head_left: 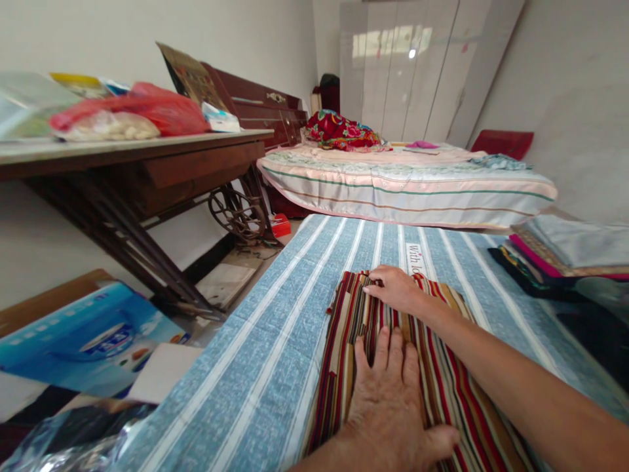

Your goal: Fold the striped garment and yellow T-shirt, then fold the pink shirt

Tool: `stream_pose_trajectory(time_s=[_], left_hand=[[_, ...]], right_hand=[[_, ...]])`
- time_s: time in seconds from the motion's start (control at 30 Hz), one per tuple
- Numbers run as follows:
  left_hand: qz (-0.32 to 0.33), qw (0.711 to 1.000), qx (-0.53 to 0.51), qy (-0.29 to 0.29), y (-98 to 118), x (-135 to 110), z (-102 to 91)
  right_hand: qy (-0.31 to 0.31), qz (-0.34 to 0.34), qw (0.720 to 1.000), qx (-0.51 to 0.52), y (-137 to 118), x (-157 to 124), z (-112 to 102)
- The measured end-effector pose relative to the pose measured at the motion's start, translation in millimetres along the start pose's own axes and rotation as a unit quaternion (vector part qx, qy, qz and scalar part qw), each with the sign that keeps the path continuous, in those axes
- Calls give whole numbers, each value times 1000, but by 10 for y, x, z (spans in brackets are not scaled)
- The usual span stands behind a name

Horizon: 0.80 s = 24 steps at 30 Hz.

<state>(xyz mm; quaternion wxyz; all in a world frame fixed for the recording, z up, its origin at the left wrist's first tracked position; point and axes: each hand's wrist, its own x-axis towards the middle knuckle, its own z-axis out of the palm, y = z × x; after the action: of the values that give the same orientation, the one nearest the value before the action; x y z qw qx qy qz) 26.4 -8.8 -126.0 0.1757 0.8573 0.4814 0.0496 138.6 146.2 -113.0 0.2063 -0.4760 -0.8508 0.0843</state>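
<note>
A piece of folded cloth with red, black, tan and cream stripes lies on the blue-and-white striped bed sheet. My left hand rests flat on this striped cloth, palm down with its fingers spread. Farther up, my right hand is at the cloth's far edge, fingers and thumb curled on the fabric there. My right forearm crosses over the cloth's right side and covers part of it. Printed lettering on the sheet shows just beyond the right hand.
Stacked folded clothes sit at the right. To the left stands a treadle sewing table bearing a red plastic bag. A blue carton is below it. Another bed lies ahead, before a white wardrobe.
</note>
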Motion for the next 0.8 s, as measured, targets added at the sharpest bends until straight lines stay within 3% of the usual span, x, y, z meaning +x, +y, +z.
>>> stream_pose_trajectory(time_s=[0.23,0.43,0.57,0.67,0.73,0.8], left_hand=[[-32,999,31,24,31,9,-11],[-32,998,49,25,6,41,17],[-25,996,69,60,-6,52,59],[-23,995,79,53,-1,61,37],[-24,995,89,45,9,71,9],[-24,995,93,34,20,87,-31]], right_hand=[[82,-21,995,-49,-26,82,142],[147,1,988,-50,-98,-181,-62],[59,-72,996,2,-129,-395,-36],[0,-76,997,-4,-118,-436,29],[4,-67,998,-7,-129,-469,-26],[50,-46,998,16,-154,-571,-168]])
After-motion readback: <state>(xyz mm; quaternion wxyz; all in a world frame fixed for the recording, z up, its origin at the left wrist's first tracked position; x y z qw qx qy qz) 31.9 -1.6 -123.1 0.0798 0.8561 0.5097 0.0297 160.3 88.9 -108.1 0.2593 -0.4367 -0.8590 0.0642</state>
